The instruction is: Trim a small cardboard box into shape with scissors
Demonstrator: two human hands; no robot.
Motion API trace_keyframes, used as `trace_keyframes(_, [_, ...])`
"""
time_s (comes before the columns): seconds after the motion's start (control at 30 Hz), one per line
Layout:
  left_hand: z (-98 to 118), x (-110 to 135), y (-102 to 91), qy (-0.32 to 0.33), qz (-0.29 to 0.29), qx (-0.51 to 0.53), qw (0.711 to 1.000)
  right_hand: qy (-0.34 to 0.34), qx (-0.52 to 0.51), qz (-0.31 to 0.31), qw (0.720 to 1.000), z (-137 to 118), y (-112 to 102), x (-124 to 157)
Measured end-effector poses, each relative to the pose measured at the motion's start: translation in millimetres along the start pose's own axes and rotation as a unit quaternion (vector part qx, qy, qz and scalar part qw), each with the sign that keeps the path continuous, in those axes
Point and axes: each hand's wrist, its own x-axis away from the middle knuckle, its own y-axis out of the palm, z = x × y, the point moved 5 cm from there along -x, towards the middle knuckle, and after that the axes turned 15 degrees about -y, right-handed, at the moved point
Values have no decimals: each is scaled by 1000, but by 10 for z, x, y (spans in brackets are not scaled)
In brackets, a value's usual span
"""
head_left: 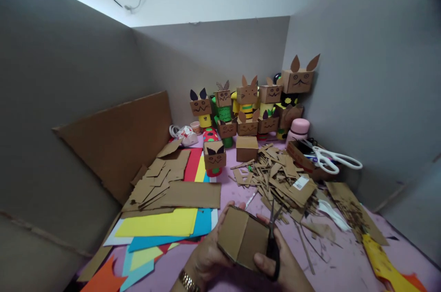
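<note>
My left hand (206, 255) grips a folded brown cardboard piece (241, 237) by its left edge, low in the middle of the view. My right hand (285, 266) is closed round the black handles of a pair of scissors (273, 232). The blades point upward along the cardboard's right edge. A gold watch band (188, 280) shows on my left wrist.
Cardboard scraps (282, 177) are heaped behind the hands. Coloured paper sheets (161, 227) and flat cardboard pieces (172, 181) lie to the left. Cardboard box figures with ears (248, 103) stand at the back. White-handled scissors (330, 158) rest on a box at the right. Grey partition walls (69, 99) close in the desk.
</note>
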Motion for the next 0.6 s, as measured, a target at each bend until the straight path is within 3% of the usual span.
trace_keyframes(0.3, [-40, 4, -70, -13, -1, 38, 999, -16, -42, -2, 999, -17, 136, 52])
trace_keyframes(0.43, [-22, 6, -81, -8, 12, 54, 998, -34, 38, -9, 999, -32, 80, 55])
trace_keyframes(0.6, [117, 12, -126, 31, 74, 64, 995, -66, 200, 59, 976, -89, -256, 16])
